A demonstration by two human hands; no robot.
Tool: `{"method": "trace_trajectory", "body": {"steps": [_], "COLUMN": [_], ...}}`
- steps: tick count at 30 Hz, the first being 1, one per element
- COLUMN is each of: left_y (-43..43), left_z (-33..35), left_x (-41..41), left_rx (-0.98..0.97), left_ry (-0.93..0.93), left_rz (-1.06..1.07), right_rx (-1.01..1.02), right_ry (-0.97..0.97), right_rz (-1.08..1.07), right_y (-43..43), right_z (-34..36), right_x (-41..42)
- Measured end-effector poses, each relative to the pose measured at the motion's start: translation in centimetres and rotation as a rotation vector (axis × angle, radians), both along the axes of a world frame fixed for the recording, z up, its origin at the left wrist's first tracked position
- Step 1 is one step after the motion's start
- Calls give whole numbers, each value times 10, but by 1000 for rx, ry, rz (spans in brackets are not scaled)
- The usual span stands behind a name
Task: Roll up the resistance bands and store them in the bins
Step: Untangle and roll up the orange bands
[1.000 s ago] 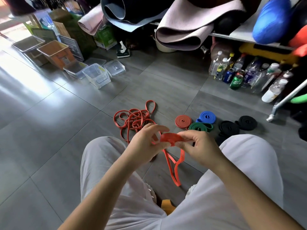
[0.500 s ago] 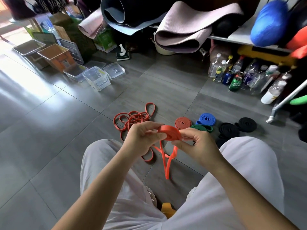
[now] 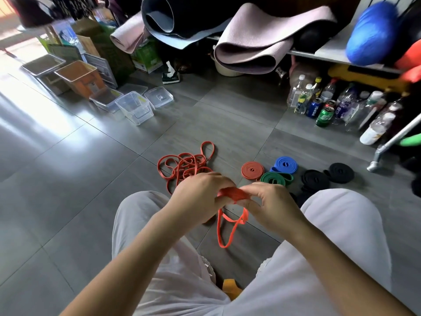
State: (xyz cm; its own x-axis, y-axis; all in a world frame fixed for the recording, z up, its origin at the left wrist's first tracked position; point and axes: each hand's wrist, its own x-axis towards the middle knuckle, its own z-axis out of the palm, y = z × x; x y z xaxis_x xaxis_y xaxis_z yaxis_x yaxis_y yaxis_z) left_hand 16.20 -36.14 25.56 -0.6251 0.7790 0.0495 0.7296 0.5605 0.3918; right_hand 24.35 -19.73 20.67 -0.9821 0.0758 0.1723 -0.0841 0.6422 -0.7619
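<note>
Right now the left hand point(image 3: 200, 197) and right hand point(image 3: 271, 206) meet between the knees, fingers curled and pinching the half-rolled orange band point(image 3: 232, 193) from either side; its loose tail hangs in a loop below. Just beyond, on the floor point(image 3: 68, 179), lies a tangle of orange bands point(image 3: 184, 166), with rolled coils point(image 3: 252, 170) in orange, blue, green and black to its right. Clear bins point(image 3: 136, 108) stand well apart, far left.

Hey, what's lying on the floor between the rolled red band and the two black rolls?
In the head view, a rolled blue band and a rolled green band lie there.
</note>
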Motion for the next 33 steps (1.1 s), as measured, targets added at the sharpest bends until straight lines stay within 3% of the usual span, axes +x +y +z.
{"method": "trace_trajectory", "body": {"steps": [2,5,8,11,16,19,21,24,26,29,33], "left_y": [2,0,-1,2,7,10,9,3,2,8,11], "left_z": [5,7,2,-6,-22,-27,-23,-14,-5,7,13], "left_x": [0,-4,-6,-3,4,8,7,1,0,-1,-8], "left_rx": [-36,155,399,631,974,1021,884,416,218,63,124], "left_ry": [78,9,-252,-484,-855,-1018,-912,-310,13,142,120], "left_rz": [-5,46,178,343,429,450,449,323,160,0,9], "right_rx": [-13,-192,-319,-307,-449,-552,-508,-304,-161,3,-124], "right_ry": [20,44,78,98,85,113,97,20,-20,-30,9], "right_rz": [-11,-77,-72,-66,-48,-35,-58,-94,-89,-70,-128], "right_y": [-2,0,7,9,8,5,8,13,13,9,6], "right_z": [3,3,9,13,12,10,8,5,7,11,15], "right_x": [-1,-1,0,-2,-8,-8,-7,-5,-6,-10,-10]}}
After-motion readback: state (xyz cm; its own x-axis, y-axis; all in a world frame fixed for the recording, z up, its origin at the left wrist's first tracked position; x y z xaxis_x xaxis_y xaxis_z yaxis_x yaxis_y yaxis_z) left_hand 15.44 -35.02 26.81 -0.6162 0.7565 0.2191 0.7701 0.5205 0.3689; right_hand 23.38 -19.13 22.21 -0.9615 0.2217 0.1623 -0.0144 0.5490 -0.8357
